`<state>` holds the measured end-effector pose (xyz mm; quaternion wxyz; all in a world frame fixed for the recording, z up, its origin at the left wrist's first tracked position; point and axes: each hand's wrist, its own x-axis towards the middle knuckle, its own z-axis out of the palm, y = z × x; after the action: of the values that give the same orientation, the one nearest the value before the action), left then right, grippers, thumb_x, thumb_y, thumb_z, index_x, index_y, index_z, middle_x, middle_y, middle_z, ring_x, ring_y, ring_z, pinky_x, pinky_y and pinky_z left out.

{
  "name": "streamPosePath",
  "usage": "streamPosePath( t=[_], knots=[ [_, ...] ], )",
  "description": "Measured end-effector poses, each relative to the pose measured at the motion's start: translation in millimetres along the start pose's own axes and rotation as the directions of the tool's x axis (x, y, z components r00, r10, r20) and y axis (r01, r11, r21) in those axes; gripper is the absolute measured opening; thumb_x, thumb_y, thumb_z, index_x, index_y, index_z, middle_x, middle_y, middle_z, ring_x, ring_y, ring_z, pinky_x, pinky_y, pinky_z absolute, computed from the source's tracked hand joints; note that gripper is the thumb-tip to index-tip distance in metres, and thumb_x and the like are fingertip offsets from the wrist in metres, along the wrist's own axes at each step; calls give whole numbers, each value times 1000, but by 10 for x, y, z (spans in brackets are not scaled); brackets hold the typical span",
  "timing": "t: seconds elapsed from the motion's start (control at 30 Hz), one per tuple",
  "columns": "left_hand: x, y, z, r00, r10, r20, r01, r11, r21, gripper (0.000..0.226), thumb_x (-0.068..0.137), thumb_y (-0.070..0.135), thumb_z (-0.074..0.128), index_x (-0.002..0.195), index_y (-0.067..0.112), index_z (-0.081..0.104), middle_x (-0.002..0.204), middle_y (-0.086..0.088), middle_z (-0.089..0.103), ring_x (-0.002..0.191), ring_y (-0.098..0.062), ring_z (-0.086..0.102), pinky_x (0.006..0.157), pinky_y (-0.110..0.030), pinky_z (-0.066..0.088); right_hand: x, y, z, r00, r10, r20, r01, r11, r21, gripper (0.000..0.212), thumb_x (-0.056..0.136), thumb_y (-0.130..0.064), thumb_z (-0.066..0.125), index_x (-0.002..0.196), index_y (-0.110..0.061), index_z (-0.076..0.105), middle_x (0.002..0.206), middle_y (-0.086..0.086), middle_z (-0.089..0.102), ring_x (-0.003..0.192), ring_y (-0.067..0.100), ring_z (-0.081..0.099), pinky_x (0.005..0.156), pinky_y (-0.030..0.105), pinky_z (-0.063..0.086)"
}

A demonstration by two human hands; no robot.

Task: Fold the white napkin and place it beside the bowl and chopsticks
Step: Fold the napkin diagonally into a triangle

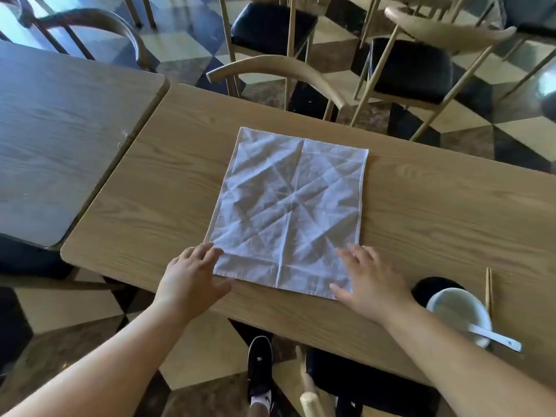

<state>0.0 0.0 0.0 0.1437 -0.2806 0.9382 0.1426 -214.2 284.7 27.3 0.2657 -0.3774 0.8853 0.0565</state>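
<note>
- The left hand (192, 278) is lying open and flat, fingers spread, its fingertips (215, 251) touching the near left corner of the white napkin (288, 206) while the palm is sitting on the bare table (451, 212) just beside the cloth
- The right hand (371, 279) is resting open too, fingers spread over the napkin's near right corner, thumb pointing inward along the near edge; neither hand is pinching or lifting the fabric
- The napkin is lying fully spread out and unfolded in the middle of the wooden table, showing a grid of straight and diagonal creases
- The white bowl (457, 314) is sitting near the table's front edge, to the right of the right hand and well apart from the napkin, with a white spoon (496, 338) leaning inside it and its handle sticking out over the rim
- The chopsticks (489, 288) are lying together just beside the bowl on its right side
- A second table (60, 130) is standing to the left
</note>
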Motion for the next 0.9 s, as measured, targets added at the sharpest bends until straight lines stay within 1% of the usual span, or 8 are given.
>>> streamPosePath(
  t=[0.1, 0.17, 0.27, 0.37, 0.53, 0.7, 0.8, 0.9],
  knots=[
    [-14, -82, 107, 1000, 10, -2, -10, 1000, 11, 68, 78, 67, 54, 133, 28, 61, 149, 6, 55, 134, -25, 52, 107, -46, 45, 9, 24, 164, 1000, -28, 6, 29, 998, -51, 77, 97, -63, 46, 161, -26, 23, 167, -1, 22, 152, 22, 22, 118, 39, 29],
    [-33, -130, 180, 999, 16, -37, -15, 1000, 16, 60, 80, 63, 58, 130, 29, 64, 147, 7, 56, 134, -25, 53, 109, -48, 44, -5, 43, 288, 999, -31, 9, 32, 997, -64, 74, 95, -59, 51, 157, -23, 34, 165, 2, 29, 149, 24, 30, 114, 41, 36],
    [-65, -140, 226, 997, 31, -70, -29, 999, 26, 54, 81, 57, 62, 125, 26, 66, 145, 4, 59, 132, -27, 56, 108, -53, 47, -16, 116, 468, 999, -32, 2, 32, 993, -116, 69, 83, -52, 69, 142, -19, 56, 155, 11, 48, 138, 32, 49, 99, 46, 51],
    [-95, -146, 241, 996, 20, -90, -17, 999, 31, 50, 79, 52, 60, 119, 23, 68, 139, 2, 63, 126, -31, 60, 102, -54, 50, -46, 147, 583, 998, -69, 6, 69, 987, -147, 64, 69, -36, 83, 127, -15, 67, 140, 18, 60, 124, 38, 62, 89, 49, 57],
    [-205, -146, 249, 997, 22, -75, -16, 996, 84, 45, 80, 51, 60, 113, 23, 70, 127, 1, 67, 119, -31, 63, 99, -51, 52, -159, 130, 669, 970, -196, -145, 164, 964, -208, 57, 57, -4, 84, 113, -10, 72, 117, 18, 68, 100, 37, 69, 81, 48, 61],
    [-338, -175, 269, 999, 35, -22, -32, 990, 134, 42, 79, 47, 74, 112, 21, 71, 124, -2, 68, 117, -32, 64, 99, -53, 53, -304, 160, 806, 949, -276, -152, 239, 945, -223, 65, 49, -2, 83, 112, -13, 71, 113, 14, 67, 99, 34, 68, 75, 41, 61],
    [-377, -189, 279, 999, 36, -6, -34, 987, 155, 44, 78, 43, 80, 114, 20, 71, 130, -5, 68, 120, -33, 64, 99, -53, 54, -371, 186, 836, 944, -289, -158, 257, 946, -198, 56, 48, 1, 82, 100, -17, 71, 103, 8, 67, 92, 28, 68, 66, 35, 59],
    [-388, -222, 288, 999, 45, -23, -41, 988, 147, 39, 80, 35, 80, 115, 19, 72, 133, -5, 68, 123, -32, 64, 101, -53, 54, -376, 231, 844, 939, -289, -187, 255, 949, -186, 49, 51, 3, 81, 93, -18, 68, 94, 4, 63, 81, 25, 63, 61, 35, 57]
  ],
)
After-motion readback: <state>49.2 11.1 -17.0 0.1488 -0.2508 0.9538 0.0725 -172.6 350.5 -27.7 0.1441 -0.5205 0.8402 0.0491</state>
